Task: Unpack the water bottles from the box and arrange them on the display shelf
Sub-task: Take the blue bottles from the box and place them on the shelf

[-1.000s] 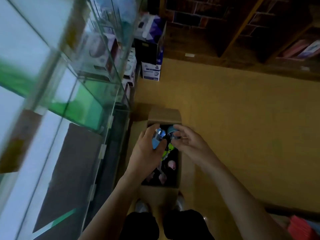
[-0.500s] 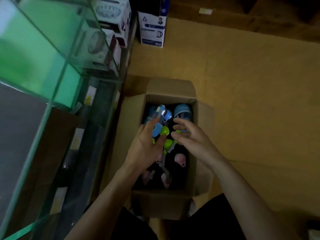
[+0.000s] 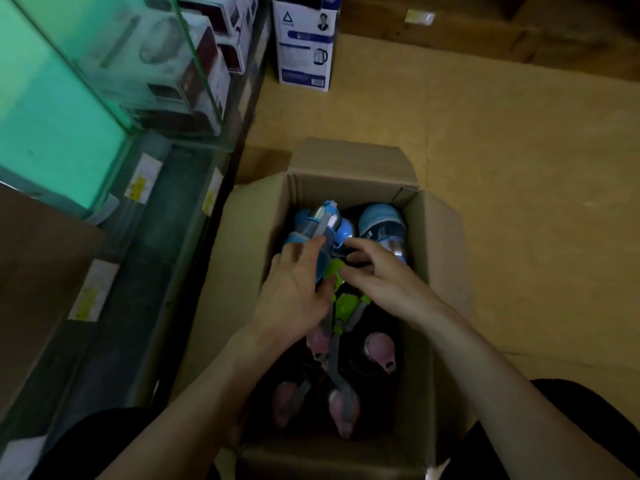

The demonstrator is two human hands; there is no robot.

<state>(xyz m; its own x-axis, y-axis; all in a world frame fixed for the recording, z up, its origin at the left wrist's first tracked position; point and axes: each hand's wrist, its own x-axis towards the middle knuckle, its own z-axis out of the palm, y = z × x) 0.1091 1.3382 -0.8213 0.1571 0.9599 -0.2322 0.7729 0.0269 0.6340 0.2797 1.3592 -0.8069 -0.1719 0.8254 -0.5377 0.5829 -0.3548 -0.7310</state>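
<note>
Blue bottle (image 3: 320,233): tilted, top end raised above the far left corner of the box (image 3: 349,188).
Left hand (image 3: 294,292): fingers wrapped round that blue bottle, a firm hold.
Right hand (image 3: 377,282): fingers bent, tips on the green-capped bottle (image 3: 346,303) mid-box; whether it's a real grip, can't tell.
Other bottles: second blue bottle (image 3: 381,226) upright at the far right, pink-capped bottles (image 3: 379,348) at the near end.
Display shelf (image 3: 69,98): glass, just left of the box.
Floor (image 3: 519,168): kettle carton (image 3: 304,46) beyond.
</note>
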